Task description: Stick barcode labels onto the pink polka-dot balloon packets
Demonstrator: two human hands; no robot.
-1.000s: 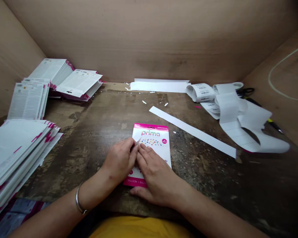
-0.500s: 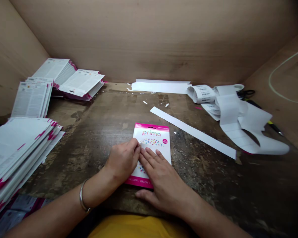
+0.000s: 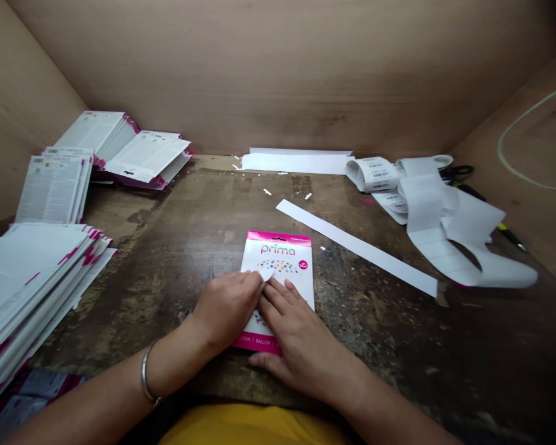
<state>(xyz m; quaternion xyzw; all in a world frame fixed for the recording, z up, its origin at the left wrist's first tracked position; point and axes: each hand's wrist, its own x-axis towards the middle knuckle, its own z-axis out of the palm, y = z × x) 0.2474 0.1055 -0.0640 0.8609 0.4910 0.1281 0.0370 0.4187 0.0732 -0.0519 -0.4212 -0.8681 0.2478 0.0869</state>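
"Prima packet: where is it, and how much can you make out?"

"Flat on the counter, in front of the person. Both hands cover its lower middle, and the pink bottom band shows only part of its wording."

"What is each hand doing?"

"The left hand is pinched narrow on a small white piece, most of it hidden by the fingers. The right hand lies flat across the packet, fingers stretched out, thumb spread toward the near edge."

"And the surface?"

"Dark, scuffed and patchy, with paper scraps near the back. A white strip lies slantwise, right of the packet. Farther right, curling label paper carries print too small to read, and black handles are partly hidden behind it."

"The room?"

"Plain, stained boards wall the back and sides. At left, a stack of cards is cut off by the view; yellow cloth is cropped at the bottom."
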